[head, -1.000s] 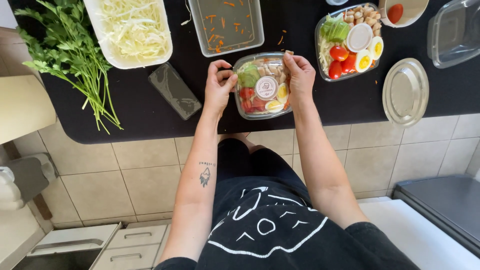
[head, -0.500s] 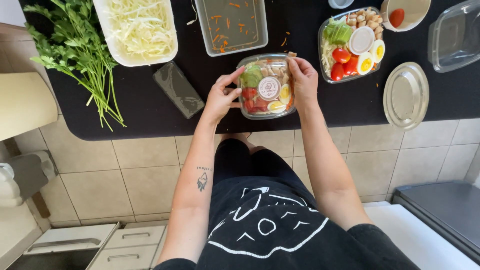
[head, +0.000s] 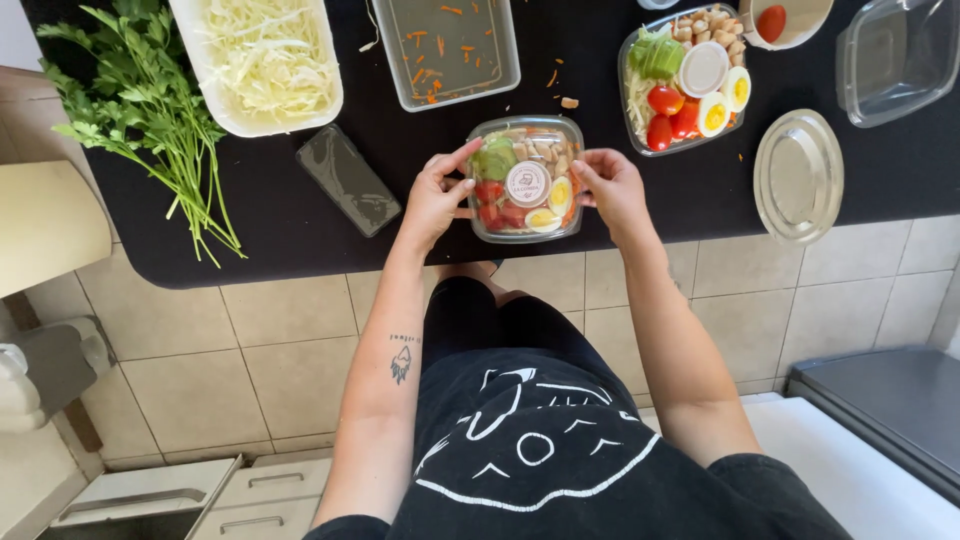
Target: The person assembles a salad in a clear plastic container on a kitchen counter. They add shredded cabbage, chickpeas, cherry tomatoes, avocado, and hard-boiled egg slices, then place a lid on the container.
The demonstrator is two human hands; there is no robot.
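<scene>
Parsley [head: 150, 110] lies far left on the black counter [head: 300, 230]. The left hand [head: 435, 195] and right hand [head: 610, 185] grasp the lidded salad container [head: 525, 180] between them — fingers curled on its sides — near the counter's front edge.

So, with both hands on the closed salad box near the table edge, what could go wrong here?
The salad box sits close to the edge of the black table, held by the left hand and right hand at its sides; a slip could tip it onto the floor. Pressing the lid unevenly might leave one corner unsealed. The phone lies nearby and could get knocked.
</scene>
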